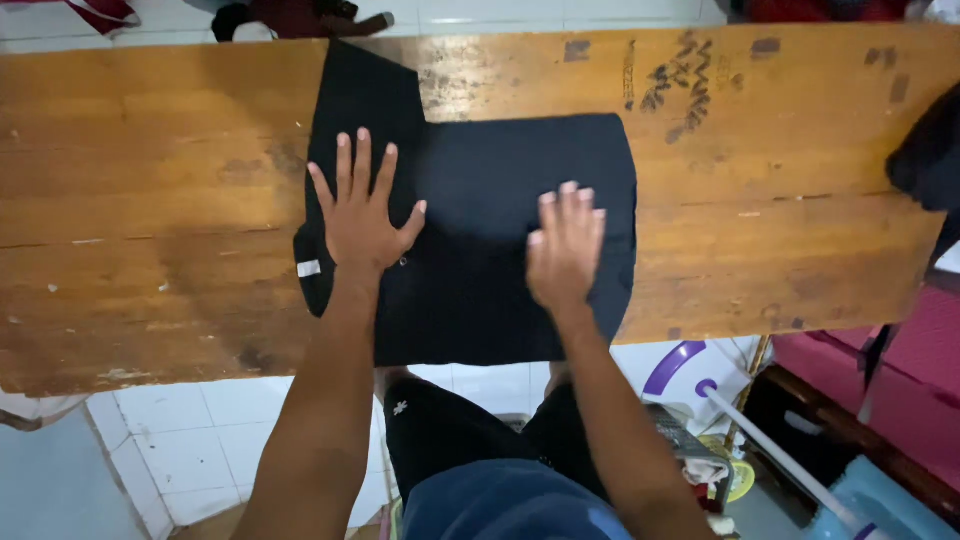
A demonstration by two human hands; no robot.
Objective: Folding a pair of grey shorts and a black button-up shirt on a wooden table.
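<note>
Fingers spread, both hands, left hand [360,225] and right hand [565,250], press flat on folded black garment [500,200] atop worn wooden table [150,200].

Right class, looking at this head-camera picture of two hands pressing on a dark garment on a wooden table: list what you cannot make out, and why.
- Cloth under the left hand and right hand: covered by the palms.
- Black garment: its kind is unclear, since it is folded and its inner layers are hidden.
- Second dark cloth: cut off by the right edge.
- Wooden table: its legs are hidden beneath the top.
</note>
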